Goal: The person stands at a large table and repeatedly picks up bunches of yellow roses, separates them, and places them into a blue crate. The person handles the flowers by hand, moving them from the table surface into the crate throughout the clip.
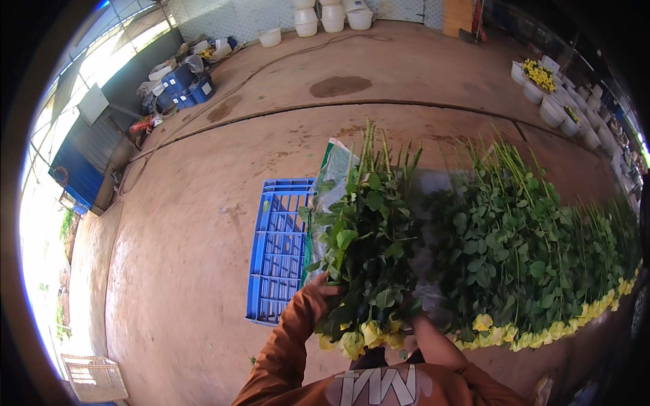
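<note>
A bunch of yellow roses point(373, 243) lies before me, its cut stems pointing away and its blooms toward my body. On its left side, my left hand point(325, 287) holds the bunch low, near the flower heads. My right hand point(415, 313) grips the opposite side, its fingers mostly hidden under leaves. Beneath the bunch, a white and green plastic sheet point(330, 190) shows at the left, over a blue plastic crate point(279, 254). To the right is a long row of more yellow roses point(508, 243), laid the same way.
Blue jerrycans point(179, 81) and clutter stand at the far left. White tubs point(305, 23) are stacked by the back wall. More white buckets point(552, 111), some with yellow flowers point(538, 75), line the right. A hose point(254, 71) crosses the concrete floor. A wicker-like basket point(95, 378) sits lower left.
</note>
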